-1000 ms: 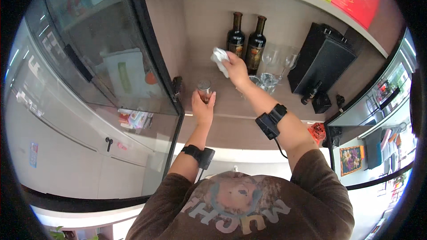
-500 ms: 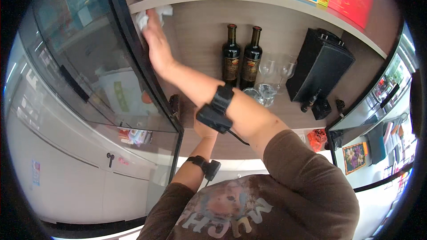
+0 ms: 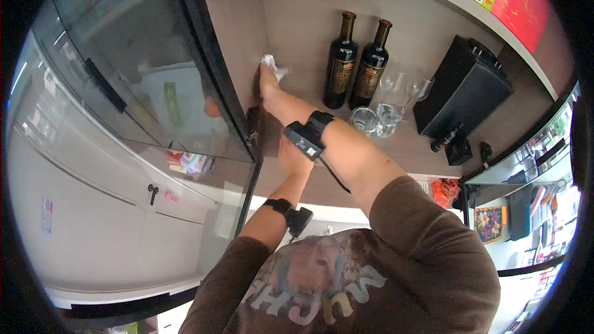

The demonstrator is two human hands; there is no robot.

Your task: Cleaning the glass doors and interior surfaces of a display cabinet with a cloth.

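Observation:
My right hand [image 3: 268, 83] reaches deep into the cabinet compartment, against its left side wall [image 3: 234, 37] near the back corner. A crumpled white cloth or tissue [image 3: 278, 73] is gripped in its fingers and sticks out past them, slightly blurred. Below, my left hand [image 3: 296, 158] is by the front edge of the compartment's shelf [image 3: 322, 187]; the right forearm and its strapped black device [image 3: 304, 139] hide its fingers. Two dark wine bottles [image 3: 341, 62] stand upright to the right of my right hand, apart from it.
Beside the bottles stand several clear glasses [image 3: 388, 117], then a black box [image 3: 464, 89] with small dark items near it. An open glass door [image 3: 154, 55] flanks the compartment on the left, another [image 3: 526, 167] on the right. Blue and red boxes [image 3: 516, 0] lie above.
My right hand has come down from the compartment's upper left corner along the side wall, still holding the white cloth. The view has shifted, so the bottles appear higher and further right.

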